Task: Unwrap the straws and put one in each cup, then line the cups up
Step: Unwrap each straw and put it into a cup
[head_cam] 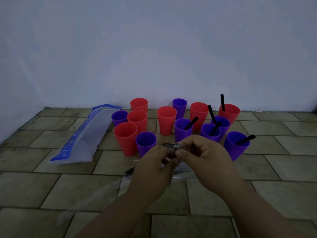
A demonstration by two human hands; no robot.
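Several red and purple cups stand on the tiled floor near the wall. Black straws stick out of the cups on the right, such as the near purple cup (236,146) and the far red cup (229,113). Cups on the left, like the red cup (125,138) and the purple cup (145,143), hold none. My left hand (154,162) and my right hand (197,152) meet in front of the cups. Both pinch a wrapped straw (169,145), whose clear wrapper end pokes out to the left between my fingers.
A long blue and white straw packet (82,136) lies on the floor left of the cups. More wrapped straws and clear wrappers (128,170) lie under and left of my hands. The wall (154,48) rises right behind the cups.
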